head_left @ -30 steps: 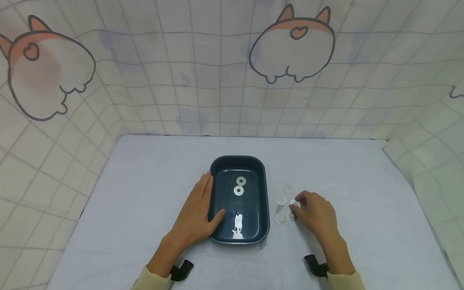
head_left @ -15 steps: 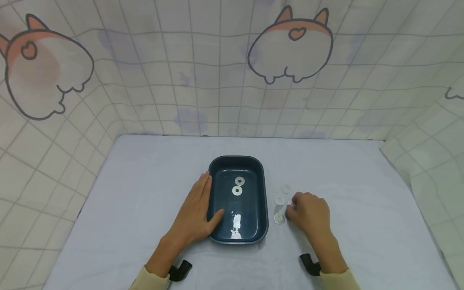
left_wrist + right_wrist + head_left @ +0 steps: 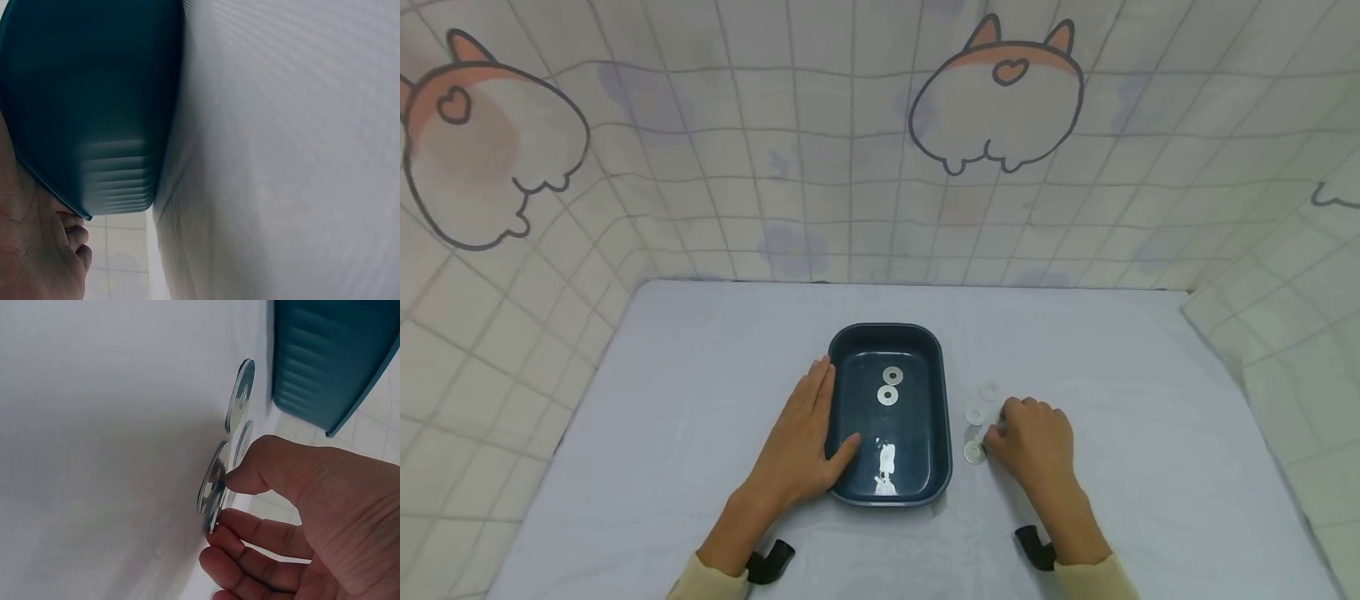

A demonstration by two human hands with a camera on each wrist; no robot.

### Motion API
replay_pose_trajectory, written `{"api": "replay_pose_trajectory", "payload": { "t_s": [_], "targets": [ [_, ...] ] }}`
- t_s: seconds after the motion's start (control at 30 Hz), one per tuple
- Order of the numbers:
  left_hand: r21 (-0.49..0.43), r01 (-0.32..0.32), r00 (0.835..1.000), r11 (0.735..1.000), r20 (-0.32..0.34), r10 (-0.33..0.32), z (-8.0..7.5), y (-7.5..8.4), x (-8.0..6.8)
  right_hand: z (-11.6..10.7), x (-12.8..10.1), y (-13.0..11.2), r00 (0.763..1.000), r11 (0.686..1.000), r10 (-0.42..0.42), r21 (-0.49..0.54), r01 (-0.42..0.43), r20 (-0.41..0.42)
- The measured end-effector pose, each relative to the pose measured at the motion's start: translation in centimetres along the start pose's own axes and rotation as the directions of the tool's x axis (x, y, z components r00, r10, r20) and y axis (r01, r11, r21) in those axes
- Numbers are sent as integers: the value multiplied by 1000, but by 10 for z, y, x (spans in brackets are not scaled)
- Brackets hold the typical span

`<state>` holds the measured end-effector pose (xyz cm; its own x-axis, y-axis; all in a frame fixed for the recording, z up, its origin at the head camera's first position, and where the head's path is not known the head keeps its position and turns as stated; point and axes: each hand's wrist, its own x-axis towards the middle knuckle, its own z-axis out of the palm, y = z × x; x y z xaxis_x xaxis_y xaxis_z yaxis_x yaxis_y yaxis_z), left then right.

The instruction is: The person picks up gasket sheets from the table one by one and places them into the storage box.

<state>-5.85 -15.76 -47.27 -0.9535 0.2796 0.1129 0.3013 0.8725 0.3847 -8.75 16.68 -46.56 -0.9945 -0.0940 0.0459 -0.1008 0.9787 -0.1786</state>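
Left hand [image 3: 801, 446]: yours lies flat, fingers straight, against the tray's [image 3: 943, 417] left wall.
Right hand [image 3: 1030, 442]: your thumb and fingers pinch a washer [image 3: 212, 481] on the table [image 3: 1150, 467], right of the tray.
Tray: two washers [image 3: 889, 385] inside.

Head cam: high, facing forward-down over bench [image 3: 700, 400], tray [image 3: 943, 392] centre frame. Left wrist cam: close, low beside tray [image 3: 94, 94] wall. Right wrist cam: close on washers [image 3: 240, 394]; tray [image 3: 331, 356] upper right. All share tray.

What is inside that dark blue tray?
Two flat metal washers lie inside the dark teal tray, near its far end. The left hand's thumb covers a bit of the near-left floor.
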Motion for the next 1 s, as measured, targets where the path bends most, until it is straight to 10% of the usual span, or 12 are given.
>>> {"api": "replay_pose_trajectory", "payload": {
  "t_s": [1.0],
  "targets": [
    [-2,1,1000,1000,-24,-1,3,-1,1,3,-6,5,999,999,-3,41,5,-42]
  ]
}}
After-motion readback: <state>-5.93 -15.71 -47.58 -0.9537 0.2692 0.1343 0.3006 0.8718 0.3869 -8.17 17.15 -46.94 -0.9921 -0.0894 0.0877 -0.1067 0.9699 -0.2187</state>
